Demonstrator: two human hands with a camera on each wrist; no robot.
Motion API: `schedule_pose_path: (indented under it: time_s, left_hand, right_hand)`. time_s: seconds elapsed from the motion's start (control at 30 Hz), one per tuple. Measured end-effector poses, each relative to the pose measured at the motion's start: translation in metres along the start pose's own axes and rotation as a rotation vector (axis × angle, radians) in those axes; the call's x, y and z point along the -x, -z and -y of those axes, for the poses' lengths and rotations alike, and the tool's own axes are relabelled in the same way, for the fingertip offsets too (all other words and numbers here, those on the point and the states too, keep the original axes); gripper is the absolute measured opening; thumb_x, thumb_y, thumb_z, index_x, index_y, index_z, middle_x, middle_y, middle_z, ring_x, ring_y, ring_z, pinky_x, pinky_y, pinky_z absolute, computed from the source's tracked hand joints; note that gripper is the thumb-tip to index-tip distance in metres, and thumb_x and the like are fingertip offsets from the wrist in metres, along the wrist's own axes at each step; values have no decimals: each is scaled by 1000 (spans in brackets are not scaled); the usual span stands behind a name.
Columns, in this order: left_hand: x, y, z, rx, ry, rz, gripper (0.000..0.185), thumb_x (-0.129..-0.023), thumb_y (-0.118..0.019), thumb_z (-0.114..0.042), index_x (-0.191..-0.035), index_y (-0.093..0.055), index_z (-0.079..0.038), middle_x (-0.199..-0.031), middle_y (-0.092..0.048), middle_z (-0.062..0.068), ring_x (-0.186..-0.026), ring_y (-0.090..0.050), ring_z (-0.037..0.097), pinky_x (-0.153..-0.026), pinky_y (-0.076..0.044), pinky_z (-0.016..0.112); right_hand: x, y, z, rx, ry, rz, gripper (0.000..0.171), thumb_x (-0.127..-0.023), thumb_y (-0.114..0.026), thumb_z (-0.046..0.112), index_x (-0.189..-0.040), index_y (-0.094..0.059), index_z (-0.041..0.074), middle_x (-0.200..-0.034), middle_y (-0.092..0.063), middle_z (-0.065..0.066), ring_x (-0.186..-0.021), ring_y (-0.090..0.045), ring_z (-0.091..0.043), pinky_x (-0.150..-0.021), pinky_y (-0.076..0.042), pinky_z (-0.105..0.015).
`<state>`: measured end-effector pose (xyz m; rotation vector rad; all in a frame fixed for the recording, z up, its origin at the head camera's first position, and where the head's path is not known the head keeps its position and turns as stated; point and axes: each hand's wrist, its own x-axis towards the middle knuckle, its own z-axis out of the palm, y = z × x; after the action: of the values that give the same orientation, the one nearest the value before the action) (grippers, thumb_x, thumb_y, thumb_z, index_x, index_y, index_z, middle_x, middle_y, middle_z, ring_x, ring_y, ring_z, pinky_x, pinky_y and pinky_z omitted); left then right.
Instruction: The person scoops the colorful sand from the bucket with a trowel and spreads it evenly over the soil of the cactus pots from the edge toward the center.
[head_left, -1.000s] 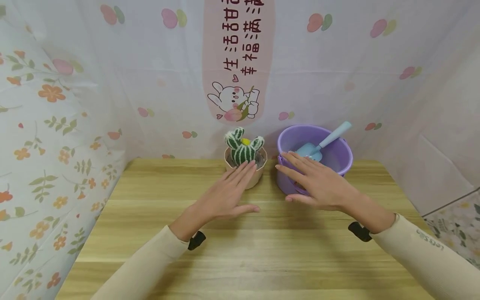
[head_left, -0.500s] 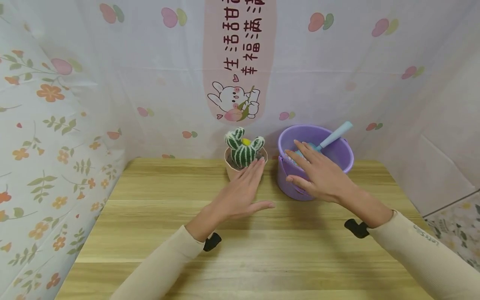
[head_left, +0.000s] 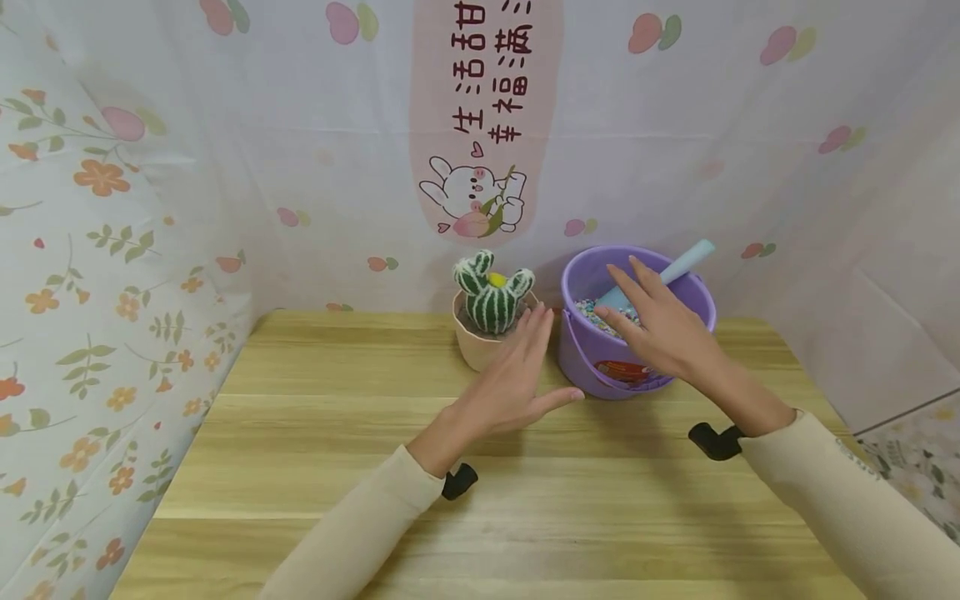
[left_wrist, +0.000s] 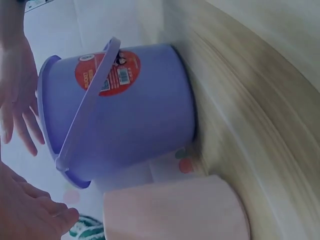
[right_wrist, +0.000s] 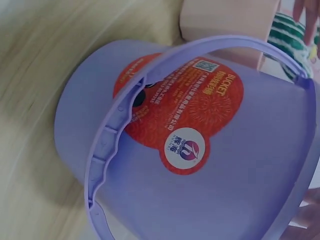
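My left hand (head_left: 510, 383), fingers extended, hovers in front of a peach flowerpot (head_left: 471, 346) holding a knitted green cactus (head_left: 492, 310) with a yellow top. Over the near rim of a purple bucket (head_left: 581, 358) hangs my right hand (head_left: 669, 337), its fingers spread. Colourful small bits (head_left: 587, 310) lie inside the bucket, and a light-blue scoop (head_left: 690, 260) leans there with its handle above the rim. Neither hand holds anything. In the right wrist view, the bucket's handle (right_wrist: 102, 142) hangs down across its red label (right_wrist: 200, 110).
Pot and bucket stand side by side at the back of a wooden table (head_left: 322, 450), before a printed curtain (head_left: 322, 158). Another flowered curtain (head_left: 112, 292) hangs on the left. A black wrist mount (head_left: 716, 440) sticks out below the right sleeve.
My left hand has moved right, from in front of the pot toward the gap beside the bucket. My right hand has risen and shifted right over the bucket, uncovering the bits and label.
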<state>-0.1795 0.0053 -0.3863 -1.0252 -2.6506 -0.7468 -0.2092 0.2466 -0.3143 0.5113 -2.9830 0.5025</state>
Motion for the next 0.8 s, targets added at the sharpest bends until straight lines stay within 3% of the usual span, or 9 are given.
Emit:
schedule_pose_path:
  time_s: [0.23,0.43,0.63,0.8]
  left_hand:
    - [-8,-10,-5,133,71,-15,104,-90,-51,-65,-156,4,-6,-163,1,15,-150,-3,26,-120,-16,42]
    - [-15,-18,-10,119,91,-31,104,-90,-51,-66,-156,2,-4,-162,-6,18,-149,-9,28,-119,-20,44]
    - [-20,-25,-15,152,129,-38,105,-91,-53,-62,-155,0,0,-162,-7,20,-149,-6,26,-120,-16,40]
    - [-22,-31,-16,224,187,-37,106,-90,-54,-63,-155,2,-1,-162,-4,19,-149,-6,28,-119,-16,42]
  right_hand:
    - [-6,10,-5,-116,-55,-39,74,-100,-36,56,-157,-15,13,-161,-6,-23,-140,-17,-54,-105,-21,-72]
    - [-10,18,-12,-210,-105,-97,75,-102,-33,54,-156,-17,6,-159,-12,-26,-142,-15,-52,-109,-15,-70]
    - [-12,23,-22,-371,-258,-109,80,-98,-31,62,-158,-8,14,-160,-12,-22,-142,-16,-51,-109,-17,-69]
    - [-17,24,-32,-600,-403,-132,86,-95,-32,68,-158,-5,16,-161,-7,-19,-146,-11,-43,-115,-13,-62]
